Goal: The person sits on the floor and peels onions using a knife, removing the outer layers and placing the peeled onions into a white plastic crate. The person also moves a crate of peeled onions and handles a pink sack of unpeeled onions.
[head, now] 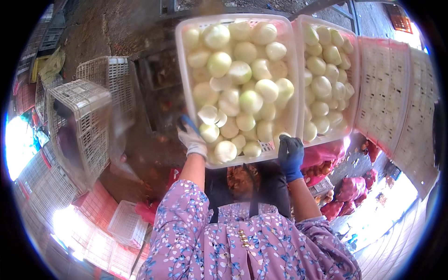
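Note:
A white plastic crate [184,70] full of peeled onions [251,101] is in front of me. My left hand [192,138], in a white glove with a blue palm, grips the crate's left wall near the front corner; its fingertips are partly hidden. At the near right corner, my right hand [291,157] wears a dark blue glove, its fingers curled over the rim. A few onions show cut faces or loose outer layers. Close against the right side stands a second crate [327,140] of peeled onions [321,86].
More crates [383,91] stand farther right. On the left are an upended crate [84,129] and another plastic crate [120,87] on the wet floor. Pink mesh sacks [351,189] lie at the lower right, and a white basket [128,224] sits at the lower left.

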Available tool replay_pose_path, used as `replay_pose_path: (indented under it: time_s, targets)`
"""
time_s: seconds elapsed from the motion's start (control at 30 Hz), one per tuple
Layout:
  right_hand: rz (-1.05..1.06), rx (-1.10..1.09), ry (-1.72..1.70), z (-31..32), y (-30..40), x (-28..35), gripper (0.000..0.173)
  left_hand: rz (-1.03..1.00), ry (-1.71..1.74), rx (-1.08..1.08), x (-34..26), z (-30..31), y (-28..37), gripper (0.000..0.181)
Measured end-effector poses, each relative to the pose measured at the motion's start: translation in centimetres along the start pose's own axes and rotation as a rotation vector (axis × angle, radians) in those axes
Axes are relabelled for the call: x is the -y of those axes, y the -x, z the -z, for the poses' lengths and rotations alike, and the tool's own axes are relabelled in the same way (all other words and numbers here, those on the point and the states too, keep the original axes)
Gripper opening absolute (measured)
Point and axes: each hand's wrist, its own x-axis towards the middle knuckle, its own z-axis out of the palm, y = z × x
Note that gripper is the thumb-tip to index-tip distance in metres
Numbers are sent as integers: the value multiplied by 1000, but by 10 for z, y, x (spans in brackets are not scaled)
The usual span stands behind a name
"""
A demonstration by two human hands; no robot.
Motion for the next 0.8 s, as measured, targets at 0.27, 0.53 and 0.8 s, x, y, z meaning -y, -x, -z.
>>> replay_pose_path:
  time_s: [0.27, 0.53, 0.8]
  targets:
    - [148, -148, -35, 1, -50, -8, 37, -43, 168, 12, 15, 4, -13, 46]
    - [184, -64, 100, -31, -40, -4, 50, -109, -4, -65, 27, 11, -24, 47]
    - [-40, -228, -165, -37, -23, -26, 32, -12, 98, 136, 77, 27, -67, 52]
